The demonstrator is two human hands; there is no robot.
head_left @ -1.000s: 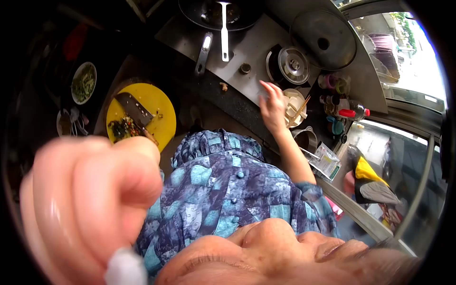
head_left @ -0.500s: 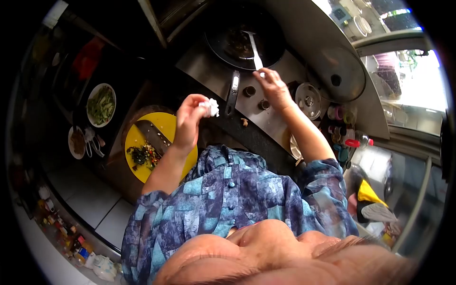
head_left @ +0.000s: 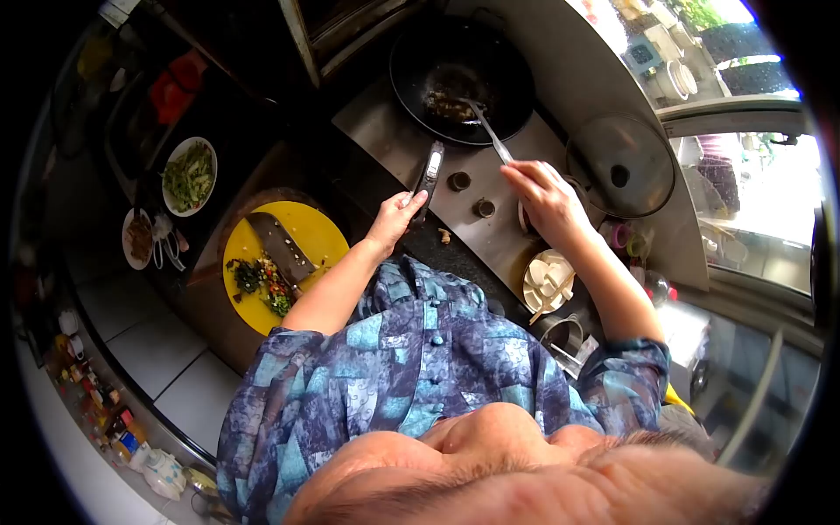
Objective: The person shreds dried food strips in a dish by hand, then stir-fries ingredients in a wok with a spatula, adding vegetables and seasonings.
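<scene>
A black wok (head_left: 490,70) sits on the stove with some dark, wet food (head_left: 451,105) in its bottom. My left hand (head_left: 391,226) is closed around the wok's handle (head_left: 429,172) near its end. A trace of white shows by my thumb; whether it is the crumpled white tissue I cannot tell. In my right hand (head_left: 549,197) is the handle of a metal spatula (head_left: 490,131), its blade down among the food. Left of my left arm lies a yellow cutting board (head_left: 328,232) bearing a cleaver (head_left: 278,238) and chopped vegetables (head_left: 262,282).
A glass lid (head_left: 643,166) leans against the wall at right. A bowl of white pieces (head_left: 549,278) with chopsticks stands below my right forearm. To the left are a plate of green vegetables (head_left: 189,175) and a smaller dish (head_left: 137,239). Two stove knobs (head_left: 483,208) face me.
My left hand, which held a crumpled white tissue in the air, has moved right and down onto the wok handle. My right hand shifted right and down, and the spatula is angled differently.
</scene>
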